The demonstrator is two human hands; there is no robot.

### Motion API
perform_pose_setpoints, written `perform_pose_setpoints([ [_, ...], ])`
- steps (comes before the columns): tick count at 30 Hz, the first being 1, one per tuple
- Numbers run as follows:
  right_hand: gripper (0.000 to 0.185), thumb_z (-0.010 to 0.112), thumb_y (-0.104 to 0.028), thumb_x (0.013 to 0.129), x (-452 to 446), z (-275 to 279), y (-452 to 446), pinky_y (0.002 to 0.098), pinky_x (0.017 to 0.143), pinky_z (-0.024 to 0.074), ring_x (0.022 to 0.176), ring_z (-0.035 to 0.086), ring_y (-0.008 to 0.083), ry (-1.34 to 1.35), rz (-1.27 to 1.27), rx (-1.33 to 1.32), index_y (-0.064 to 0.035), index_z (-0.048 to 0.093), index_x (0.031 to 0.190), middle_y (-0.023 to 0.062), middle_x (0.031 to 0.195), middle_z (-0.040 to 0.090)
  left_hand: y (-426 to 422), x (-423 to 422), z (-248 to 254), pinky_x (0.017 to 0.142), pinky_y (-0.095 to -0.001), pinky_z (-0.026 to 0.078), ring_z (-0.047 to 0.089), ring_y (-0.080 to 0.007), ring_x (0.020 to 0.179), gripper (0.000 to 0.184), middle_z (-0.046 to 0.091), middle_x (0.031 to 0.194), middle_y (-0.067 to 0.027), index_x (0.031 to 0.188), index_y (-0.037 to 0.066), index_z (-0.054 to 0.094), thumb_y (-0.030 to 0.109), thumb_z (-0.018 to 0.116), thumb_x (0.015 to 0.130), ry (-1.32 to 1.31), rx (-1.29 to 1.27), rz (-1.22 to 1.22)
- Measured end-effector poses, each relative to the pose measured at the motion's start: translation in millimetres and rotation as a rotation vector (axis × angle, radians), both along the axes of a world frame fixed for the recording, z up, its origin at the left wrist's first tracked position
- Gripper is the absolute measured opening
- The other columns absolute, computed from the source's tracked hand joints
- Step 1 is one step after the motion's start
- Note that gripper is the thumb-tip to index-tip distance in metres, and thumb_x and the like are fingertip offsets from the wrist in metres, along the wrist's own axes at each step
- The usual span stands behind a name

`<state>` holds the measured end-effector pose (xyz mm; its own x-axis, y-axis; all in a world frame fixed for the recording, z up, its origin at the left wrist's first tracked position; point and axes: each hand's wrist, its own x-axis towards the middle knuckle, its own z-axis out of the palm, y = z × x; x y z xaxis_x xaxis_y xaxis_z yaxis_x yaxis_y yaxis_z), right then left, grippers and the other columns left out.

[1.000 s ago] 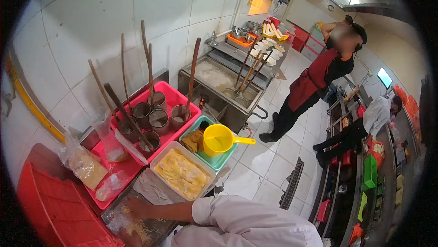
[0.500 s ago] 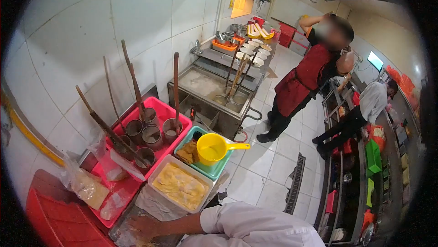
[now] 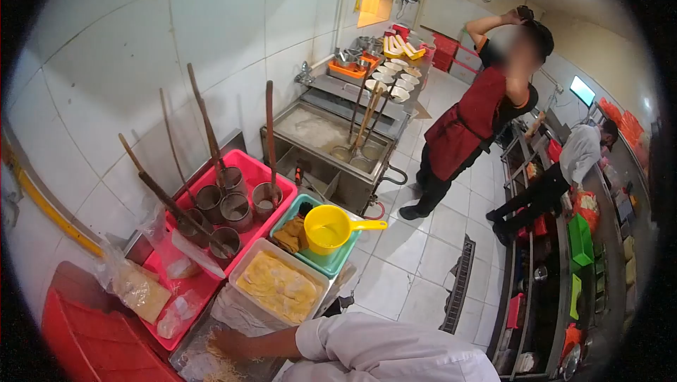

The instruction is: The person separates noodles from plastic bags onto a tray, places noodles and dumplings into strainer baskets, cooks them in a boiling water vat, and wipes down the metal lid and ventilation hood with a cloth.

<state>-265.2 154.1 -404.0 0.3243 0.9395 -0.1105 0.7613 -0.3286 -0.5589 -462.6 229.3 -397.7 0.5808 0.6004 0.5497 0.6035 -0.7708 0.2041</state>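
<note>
My right hand (image 3: 231, 344) reaches in from the bottom right in a white sleeve (image 3: 384, 343). It bends down over a metal surface at the bottom edge, its fingers closed on pale thin noodles (image 3: 224, 368), with strands showing on both sides. The fingertips are partly hidden. Just beyond it, a clear plastic bag (image 3: 243, 309) lies beside a rectangular tub (image 3: 326, 285) of soft yellow food (image 3: 276, 277). Behind the tub, a yellow dipper (image 3: 328, 230) sits in a green tray (image 3: 343, 258) with a brown cloth (image 3: 289, 234). My left hand is out of view.
A pink crate (image 3: 285, 188) holds several long-handled noodle strainers (image 3: 235, 207) and plastic bags. A red crate (image 3: 92, 336) stands at lower left. Beyond are a metal boiler (image 3: 307, 128) and bowls (image 3: 398, 93). A person in a red apron (image 3: 458, 131) and another by the shelves (image 3: 582, 156) stand right.
My right hand has lifted slightly and drawn its fingers together, with noodle strands now showing around it. The person in the red apron has raised an arm higher to the head.
</note>
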Motion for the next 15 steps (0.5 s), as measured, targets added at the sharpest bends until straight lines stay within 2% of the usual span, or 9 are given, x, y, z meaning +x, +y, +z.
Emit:
perform_pose_setpoints([
  [3, 0.048, 0.060, -0.026, 0.083, -5, -41, 12, 0.0434, 0.092, 0.0475, 0.111, 0.055, 0.0356, -0.022, 0.002, 0.102, -0.0068, 0.049, 0.126, 0.0255, 0.126, 0.047, 10, -7, -23, 0.087, -0.0503, 0.047, 0.056, -0.0475, 0.092, 0.048, 0.057, 0.103, -0.0260, 0.116, -0.007, 0.051, 0.018, 0.067, 0.078, 0.226, -0.400, 0.046],
  [5, 0.048, 0.059, -0.026, 0.083, -18, -29, 24, 0.0432, 0.089, 0.0493, 0.108, 0.057, 0.0354, 0.010, -0.005, 0.216, -0.0081, 0.049, 0.127, 0.0255, 0.128, 0.047, 5, -20, -31, 0.083, -0.0511, 0.047, 0.056, -0.0453, 0.089, 0.035, 0.058, 0.096, -0.0260, 0.105, -0.007, 0.055, 0.015, 0.064, 0.079, 0.133, 0.281, -0.217],
  [6, 0.050, 0.060, -0.027, 0.082, -10, 15, 13, 0.0438, 0.085, 0.0508, 0.106, 0.059, 0.0351, 0.076, -0.042, 0.189, -0.0093, 0.048, 0.128, 0.0239, 0.131, 0.046, 1, -6, 45, 0.075, -0.0456, 0.047, 0.057, -0.0381, 0.088, 0.034, 0.060, 0.099, -0.0243, 0.106, -0.007, 0.056, 0.016, 0.063, 0.082, 0.590, -0.449, 0.057],
  [7, 0.053, 0.060, -0.028, 0.082, 0, 57, 0, 0.0444, 0.082, 0.0523, 0.103, 0.061, 0.0349, 0.145, -0.070, 0.154, -0.0105, 0.047, 0.130, 0.0223, 0.134, 0.045, 2, -3, 46, 0.075, -0.0456, 0.047, 0.057, -0.0381, 0.088, 0.034, 0.060, 0.099, -0.0243, 0.106, -0.007, 0.056, 0.016, 0.063, 0.082, 0.597, -0.455, 0.096],
  [10, 0.041, 0.069, -0.027, 0.074, 12, 19, 0, 0.0422, 0.070, 0.0526, 0.084, 0.064, 0.0254, 0.202, -0.043, 0.352, -0.0082, 0.060, 0.109, 0.0160, 0.104, 0.063, -1, -5, -25, 0.088, -0.0421, 0.044, 0.054, -0.0387, 0.099, 0.034, 0.056, 0.109, -0.0224, 0.110, -0.005, 0.051, 0.012, 0.057, 0.081, -0.401, -0.533, 0.089],
  [11, 0.035, 0.072, -0.028, 0.072, 11, -25, 15, 0.0417, 0.069, 0.0517, 0.078, 0.064, 0.0217, 0.408, 0.070, 0.432, -0.0073, 0.064, 0.100, 0.0138, 0.090, 0.067, 12, -11, -43, 0.083, -0.0405, 0.047, 0.057, -0.0328, 0.093, 0.031, 0.059, 0.102, -0.0186, 0.107, -0.001, 0.054, 0.013, 0.061, 0.079, -0.148, -0.369, 0.102],
  [12, 0.027, 0.076, -0.027, 0.071, 6, 2, 6, 0.0401, 0.068, 0.0504, 0.071, 0.059, 0.0174, 0.729, -0.231, 0.308, -0.0063, 0.064, 0.084, 0.0082, 0.069, 0.063, -8, 10, 31, 0.078, -0.0386, 0.048, 0.058, -0.0270, 0.087, 0.030, 0.061, 0.097, -0.0157, 0.106, -0.001, 0.055, 0.012, 0.061, 0.079, -0.185, -0.934, 0.157],
  [14, 0.043, 0.081, -0.034, 0.062, 6, 31, 7, 0.0408, 0.079, 0.0485, 0.085, 0.061, 0.0271, 0.539, -0.284, 0.543, -0.0095, 0.062, 0.091, 0.0105, 0.086, 0.064, -9, 10, 39, 0.075, -0.0371, 0.049, 0.058, -0.0219, 0.083, 0.025, 0.063, 0.095, -0.0113, 0.103, 0.001, 0.058, 0.010, 0.061, 0.081, -0.498, -0.813, 0.008],
  [15, 0.029, 0.079, -0.022, 0.074, 8, 53, -6, 0.0330, 0.078, 0.0493, 0.082, 0.057, 0.0152, 0.725, -0.267, 0.616, -0.0083, 0.060, 0.091, 0.0044, 0.086, 0.060, -15, 17, 61, 0.075, -0.0359, 0.049, 0.060, -0.0199, 0.083, 0.023, 0.063, 0.094, -0.0102, 0.104, 0.001, 0.058, 0.013, 0.061, 0.084, -0.509, -0.923, 0.091],
])
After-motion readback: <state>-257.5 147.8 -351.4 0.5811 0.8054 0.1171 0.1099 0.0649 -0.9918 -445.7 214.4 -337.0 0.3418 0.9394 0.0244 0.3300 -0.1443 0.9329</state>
